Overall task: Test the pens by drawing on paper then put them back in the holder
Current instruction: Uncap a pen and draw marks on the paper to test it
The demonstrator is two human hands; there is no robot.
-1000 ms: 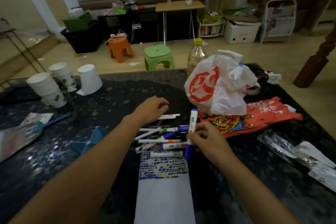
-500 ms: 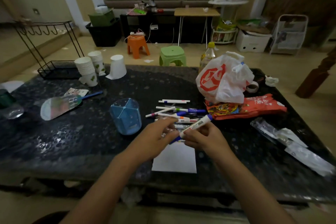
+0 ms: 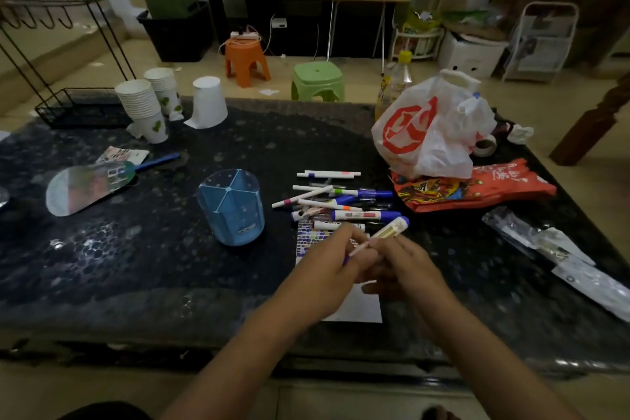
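Marker (image 3: 387, 235) lifted higher, left hand (image 3: 327, 269) and right hand (image 3: 405, 266) gripping it, holder (image 3: 231, 208) beside.

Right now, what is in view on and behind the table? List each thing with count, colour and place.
marker: one, white with blue cap, held over the paper by both hands
loose pens: a pile, count unclear, mostly white and blue, beyond the paper
paper: one sheet, white with coloured marks at its far end, under the hands
pen holder: one, blue, left of the pens
paper cups: two stacks and one upturned, white, far left
plastic bag: one, white with red print, far right
red packet: one, in front of the bag
stools: two, orange and green, on the floor behind
left hand: pinches the marker's near end
right hand: grips the marker's barrel
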